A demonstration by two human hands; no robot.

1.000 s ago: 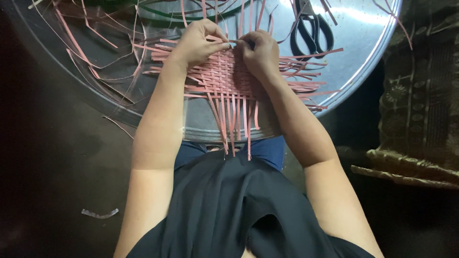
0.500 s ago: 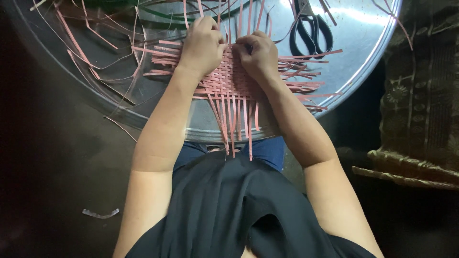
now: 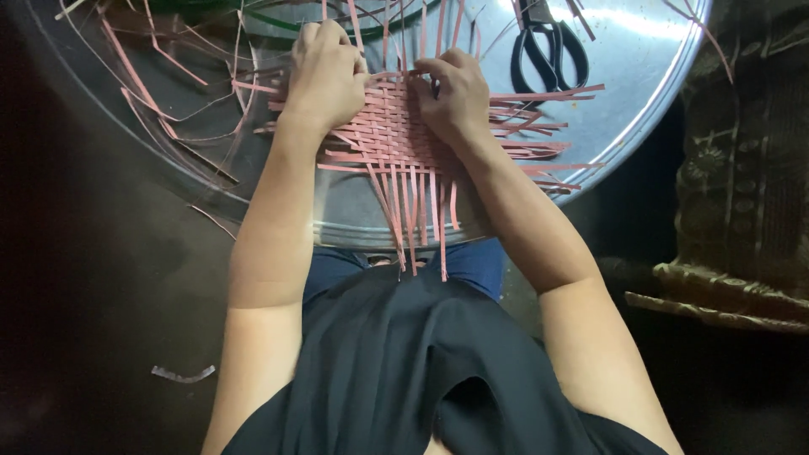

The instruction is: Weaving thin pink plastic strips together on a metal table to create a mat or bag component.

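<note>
While loose pink strips (image 3: 160, 76) lie scattered over the left part of the round metal tray (image 3: 640, 109), the left hand (image 3: 324, 80) rests curled on the left edge of the woven pink mat (image 3: 396, 135), fingers bent down onto its strips; whether they pinch one cannot be told. The mat lies at the tray's near middle, its loose ends hanging over the near rim. The right hand (image 3: 455, 97) presses on the mat's right part, fingertips closed around a strip. Black scissors (image 3: 548, 50) lie toward the tray's far right edge.
</note>
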